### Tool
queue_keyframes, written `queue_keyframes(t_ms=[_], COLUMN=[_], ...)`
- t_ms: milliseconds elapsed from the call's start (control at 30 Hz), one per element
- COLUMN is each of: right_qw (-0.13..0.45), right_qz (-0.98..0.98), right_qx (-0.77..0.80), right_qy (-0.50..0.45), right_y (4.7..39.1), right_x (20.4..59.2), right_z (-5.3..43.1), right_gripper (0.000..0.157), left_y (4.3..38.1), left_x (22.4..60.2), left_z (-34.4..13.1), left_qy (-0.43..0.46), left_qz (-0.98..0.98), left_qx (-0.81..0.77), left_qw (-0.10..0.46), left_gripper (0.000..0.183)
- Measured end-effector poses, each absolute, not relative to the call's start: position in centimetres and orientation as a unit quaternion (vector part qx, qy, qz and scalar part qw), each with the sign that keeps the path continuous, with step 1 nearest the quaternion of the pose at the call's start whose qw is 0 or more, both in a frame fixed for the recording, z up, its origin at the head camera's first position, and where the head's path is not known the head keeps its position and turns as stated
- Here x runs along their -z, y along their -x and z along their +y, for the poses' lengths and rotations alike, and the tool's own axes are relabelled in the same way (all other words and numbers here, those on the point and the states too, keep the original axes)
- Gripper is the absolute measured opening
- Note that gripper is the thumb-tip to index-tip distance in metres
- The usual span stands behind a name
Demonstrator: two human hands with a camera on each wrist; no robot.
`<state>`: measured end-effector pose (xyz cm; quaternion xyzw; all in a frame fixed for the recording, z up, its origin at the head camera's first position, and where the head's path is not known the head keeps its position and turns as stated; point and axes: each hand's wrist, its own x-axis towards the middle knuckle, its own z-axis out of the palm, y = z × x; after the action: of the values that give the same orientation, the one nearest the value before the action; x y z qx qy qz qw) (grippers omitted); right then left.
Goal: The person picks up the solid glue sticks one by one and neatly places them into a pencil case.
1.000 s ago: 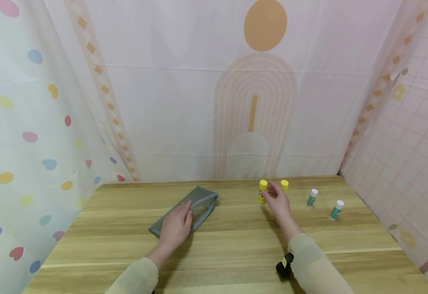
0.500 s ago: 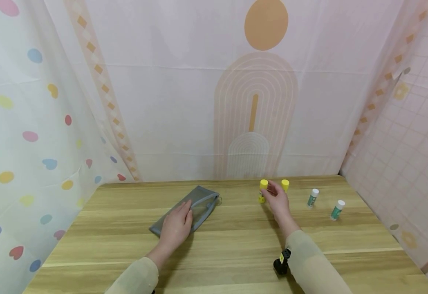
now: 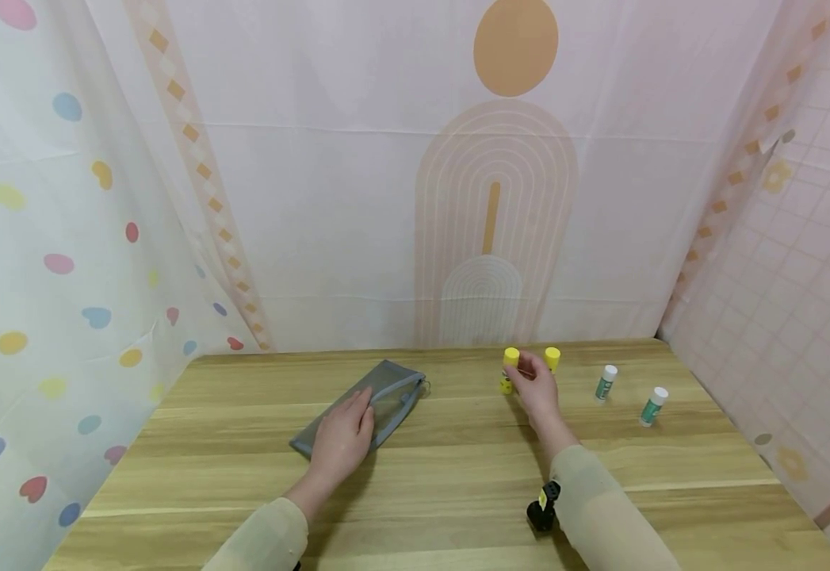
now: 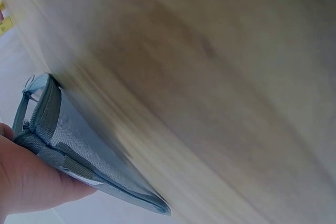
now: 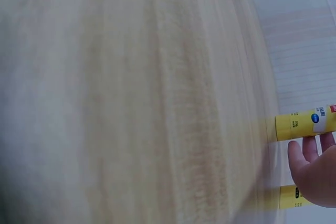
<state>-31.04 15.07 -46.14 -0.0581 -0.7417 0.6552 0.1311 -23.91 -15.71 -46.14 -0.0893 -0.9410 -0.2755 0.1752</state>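
A grey mesh zip pouch [image 3: 393,400] lies at a slant on the wooden table. On it rests my left hand [image 3: 343,436], fingers laid along the top; the left wrist view shows the thumb [image 4: 42,177] against the pouch's edge. My right hand [image 3: 539,392] is at a yellow glue stick [image 5: 302,124] that stands upright on its base. Thumb and forefinger pinch it just below the cap; in the right wrist view the lower fingers touch its side. A second yellow glue stick [image 3: 552,358] stands behind this hand, partly hidden.
Two white-capped green glue sticks, one nearer [image 3: 653,408] and one farther [image 3: 605,383], stand to the right. A patterned curtain [image 3: 357,198] hangs along the table's back edge. A black wrist camera [image 3: 543,507] sits beneath the right sleeve.
My right thumb and forefinger have drawn in onto the yellow glue stick, and the right forearm has shifted slightly left. The left hand and the pouch stay as they were.
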Motion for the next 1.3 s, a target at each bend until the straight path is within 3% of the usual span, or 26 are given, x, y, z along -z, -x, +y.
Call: queue_keyframes(t_ms=[500, 1300], right_qw=[0.110, 0.022], right_qz=[-0.693, -0.637], right_qx=[-0.709, -0.769], right_qy=[0.069, 0.051], right_y=[30.3, 28.1], right_x=[46.0, 45.8], right_z=[14.5, 11.9], right_gripper=[0.033, 0.034], left_y=[24.2, 24.3], left_x=[46.3, 46.4], left_z=[-15.9, -15.9], left_qy=[0.092, 0.099], left_qz=[-0.939, -0.934], left_qx=[0.280, 0.286], left_qw=[0.178, 0.190], left_gripper=[0.040, 0.039])
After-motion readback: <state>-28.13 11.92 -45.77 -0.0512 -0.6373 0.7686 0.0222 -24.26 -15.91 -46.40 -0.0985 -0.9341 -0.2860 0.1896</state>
